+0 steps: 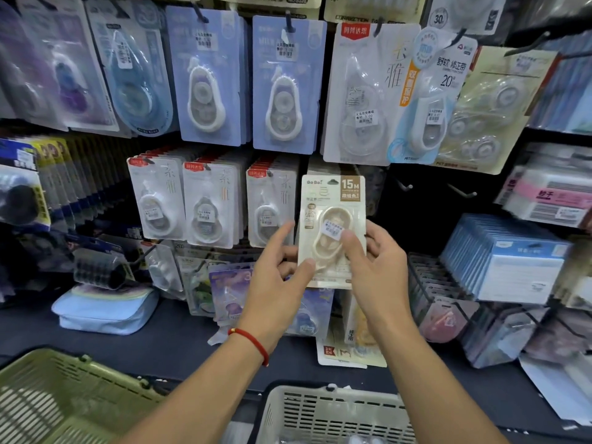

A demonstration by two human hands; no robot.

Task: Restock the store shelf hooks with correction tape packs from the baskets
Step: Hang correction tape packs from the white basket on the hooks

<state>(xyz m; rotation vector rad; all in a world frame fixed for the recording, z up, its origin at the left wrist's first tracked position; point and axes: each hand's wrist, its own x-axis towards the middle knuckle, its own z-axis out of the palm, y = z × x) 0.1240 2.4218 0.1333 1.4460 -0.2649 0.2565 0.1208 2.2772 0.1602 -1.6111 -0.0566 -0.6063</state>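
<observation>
Hands held 1 cream pack [331, 230] between them, left hand [278, 285] pinching its lower edge, right hand [374, 267] gripping its side, bare hooks [404, 186] up-right of the right hand, so misaligned hang-hole risked slipping.

Dim, soft focus; edges blurred and bowed.

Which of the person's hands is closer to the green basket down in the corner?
Left. The left hand holds the beige correction tape pack above and right of the green basket; the right hand grips the pack's far side, farther away.
</observation>
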